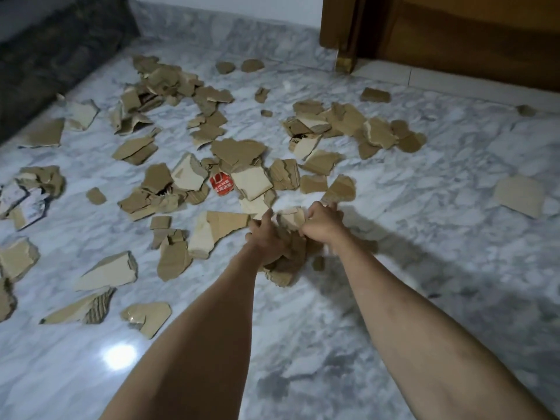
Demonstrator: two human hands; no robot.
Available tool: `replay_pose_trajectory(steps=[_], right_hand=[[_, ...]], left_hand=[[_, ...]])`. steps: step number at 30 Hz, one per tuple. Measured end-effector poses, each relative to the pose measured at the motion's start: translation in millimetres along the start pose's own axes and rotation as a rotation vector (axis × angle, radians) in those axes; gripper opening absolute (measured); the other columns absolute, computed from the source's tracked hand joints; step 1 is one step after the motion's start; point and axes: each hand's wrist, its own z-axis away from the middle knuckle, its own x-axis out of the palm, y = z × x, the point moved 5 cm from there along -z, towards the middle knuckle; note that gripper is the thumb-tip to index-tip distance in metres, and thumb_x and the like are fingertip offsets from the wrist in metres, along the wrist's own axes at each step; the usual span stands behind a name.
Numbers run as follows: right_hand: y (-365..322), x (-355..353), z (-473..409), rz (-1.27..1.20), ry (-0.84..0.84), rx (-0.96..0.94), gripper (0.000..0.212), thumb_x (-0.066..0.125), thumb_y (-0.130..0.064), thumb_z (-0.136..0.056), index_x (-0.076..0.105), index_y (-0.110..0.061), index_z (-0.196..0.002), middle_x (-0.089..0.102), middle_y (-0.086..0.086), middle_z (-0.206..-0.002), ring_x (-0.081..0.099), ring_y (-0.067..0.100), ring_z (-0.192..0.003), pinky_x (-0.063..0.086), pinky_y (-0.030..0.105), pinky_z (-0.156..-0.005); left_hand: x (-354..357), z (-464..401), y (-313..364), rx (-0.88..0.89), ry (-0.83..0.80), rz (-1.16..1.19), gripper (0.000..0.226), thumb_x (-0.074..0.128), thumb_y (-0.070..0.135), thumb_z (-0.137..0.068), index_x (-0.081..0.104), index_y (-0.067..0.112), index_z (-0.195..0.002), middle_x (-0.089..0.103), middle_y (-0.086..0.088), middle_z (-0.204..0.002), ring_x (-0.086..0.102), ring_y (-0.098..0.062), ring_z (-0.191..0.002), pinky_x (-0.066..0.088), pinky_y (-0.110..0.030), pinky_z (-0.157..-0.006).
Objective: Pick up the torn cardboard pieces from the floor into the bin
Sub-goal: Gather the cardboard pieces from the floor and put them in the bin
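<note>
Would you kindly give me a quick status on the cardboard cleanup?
Left hand and right hand both gripping a bundle of cardboard pieces. Many torn pieces still across the marble floor. Bin not in view.

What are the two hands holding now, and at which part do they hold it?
Both the left hand and the right hand grip one bundle of torn cardboard pieces from its two sides, left and right.
</note>
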Motion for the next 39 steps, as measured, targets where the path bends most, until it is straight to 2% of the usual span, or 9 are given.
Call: replay_pose_trajectory(steps=[3,8,15,22,25,28,31,36,39], right_hand=[[-5.9,0.9,1.3,-0.249,-0.089,0.017,0.039,0.07,-0.034,-0.064,0.048,-0.021,-0.094,0.051,0.008,-0.103,0.052,0.025,-0.103,0.05,0.042,-0.085],[-2.6,-3.6,13.0,-0.328,-0.165,-0.001,0.019,0.073,-0.022,-0.082,0.06,-0.012,-0.092,0.061,0.004,-0.098,0.058,0.021,-0.094,0.045,0.034,-0.077],[-22.7,0.7,22.8,-0.426,-0.417,-0.006,0.082,0.095,-0.025,-0.057,0.057,-0.018,-0.129,0.064,0.004,-0.133,0.06,0.023,-0.121,0.049,0.046,-0.102],[-23.1,-0.5,20.9,-0.552,-0.33,-0.091,0.033,0.072,0.012,-0.078,0.071,-0.016,-0.096,0.075,0.006,-0.091,0.07,0.022,-0.088,0.057,0.037,-0.082],[-10.1,-2.4,13.2,-0.556,-0.263,-0.056,0.034,0.082,0.005,-0.072,0.072,-0.014,-0.099,0.078,0.004,-0.094,0.073,0.021,-0.095,0.056,0.042,-0.096],[0.2,-6.5,6.9,-0.539,-0.183,-0.045,0.038,0.087,-0.003,-0.068,0.072,-0.016,-0.1,0.078,0.0,-0.095,0.073,0.02,-0.097,0.055,0.043,-0.098],[7.4,-10.3,1.6,-0.512,-0.159,-0.042,0.036,0.087,-0.007,-0.07,0.071,-0.016,-0.101,0.078,0.0,-0.095,0.072,0.02,-0.097,0.056,0.04,-0.094],[6.9,-15.5,-0.7,-0.51,-0.148,-0.04,0.034,0.085,-0.008,-0.074,0.07,-0.019,-0.102,0.076,-0.002,-0.095,0.07,0.015,-0.089,0.053,0.026,-0.064],[7.3,-12.1,-4.4,-0.519,-0.143,-0.053,0.034,0.081,-0.004,-0.078,0.068,-0.018,-0.106,0.073,-0.003,-0.098,0.066,0.012,-0.091,0.046,0.024,-0.064]], left_hand=[[-0.8,-1.2,6.5,0.062,-0.033,-0.088,0.098,0.088,0.02,-0.068,0.034,0.019,-0.15,0.045,-0.013,-0.142,0.047,-0.035,-0.128,0.046,-0.044,-0.103],[-13.5,1.3,8.3,0.112,-0.057,-0.039,0.064,0.092,0.011,-0.061,0.06,0.007,-0.117,0.06,-0.009,-0.113,0.056,-0.025,-0.097,0.044,-0.026,-0.074],[-33.1,3.1,-3.6,0.088,-0.095,0.174,0.071,0.094,0.01,-0.059,0.058,0.009,-0.12,0.065,-0.007,-0.11,0.061,-0.028,-0.102,0.053,-0.036,-0.086],[-37.3,4.9,-0.8,-0.003,-0.325,0.727,0.08,0.059,-0.027,-0.073,0.039,0.007,-0.142,0.063,-0.017,-0.11,0.063,-0.032,-0.102,0.055,-0.034,-0.073],[-48.0,-7.7,-17.2,0.014,-0.12,0.526,0.052,0.069,0.0,-0.085,0.052,0.011,-0.134,0.059,-0.017,-0.129,0.058,-0.03,-0.11,0.053,-0.037,-0.084],[-73.4,-19.5,-49.8,-0.084,0.329,-0.137,0.086,0.079,0.053,-0.075,0.04,0.024,-0.146,0.026,-0.017,-0.157,0.025,-0.041,-0.144,0.027,-0.055,-0.114],[-76.5,-24.2,-70.9,-0.232,0.288,-0.147,0.124,0.063,0.083,-0.068,0.002,0.023,-0.159,-0.011,-0.021,-0.165,-0.011,-0.048,-0.149,0.003,-0.067,-0.116],[-75.4,-47.5,-36.8,-0.123,0.338,-0.054,0.127,0.06,0.086,-0.067,0.005,0.016,-0.158,0.004,-0.021,-0.164,0.006,-0.047,-0.149,0.012,-0.067,-0.115],[-74.8,-62.8,-11.4,-0.128,0.335,-0.046,0.138,0.062,0.088,-0.062,-0.016,0.026,-0.157,-0.02,-0.015,-0.165,-0.013,-0.048,-0.149,0.003,-0.075,-0.112]])
